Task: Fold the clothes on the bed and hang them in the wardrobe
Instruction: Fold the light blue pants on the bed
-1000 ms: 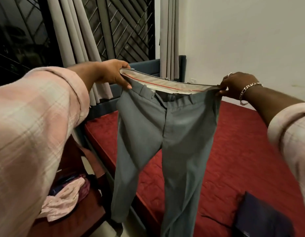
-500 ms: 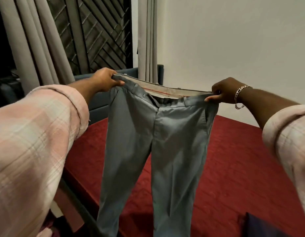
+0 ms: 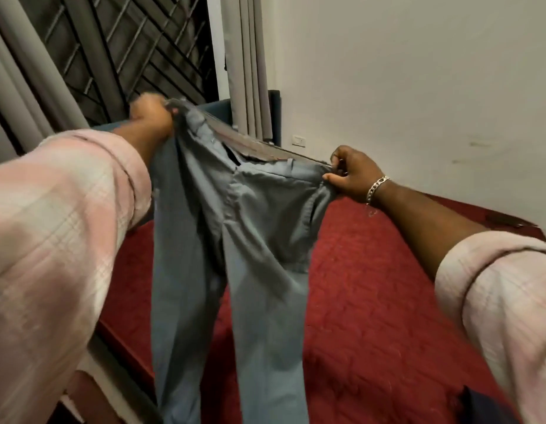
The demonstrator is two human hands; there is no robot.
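Grey-blue trousers (image 3: 253,240) hang in the air over the bed with the red quilted cover (image 3: 372,301), legs dropping down out of the bottom of the view. My left hand (image 3: 150,114) grips the waistband's left end, blurred and raised higher. My right hand (image 3: 351,172), with a silver bracelet on the wrist, pinches the waistband's right end between thumb and curled fingers. The waistband slopes down from left to right and the trouser front is creased and twisted. The wardrobe is not in view.
A dark folded garment (image 3: 486,408) lies on the bed at the bottom right. Grey curtains (image 3: 250,62) and a barred window (image 3: 137,47) stand behind the bed's blue headboard (image 3: 222,107). A white wall (image 3: 418,87) runs along the bed's right side.
My left hand has lifted and drawn the waistband's left end up and inward, so the trousers now twist and sag. The camera has tipped and moved closer to the bed.
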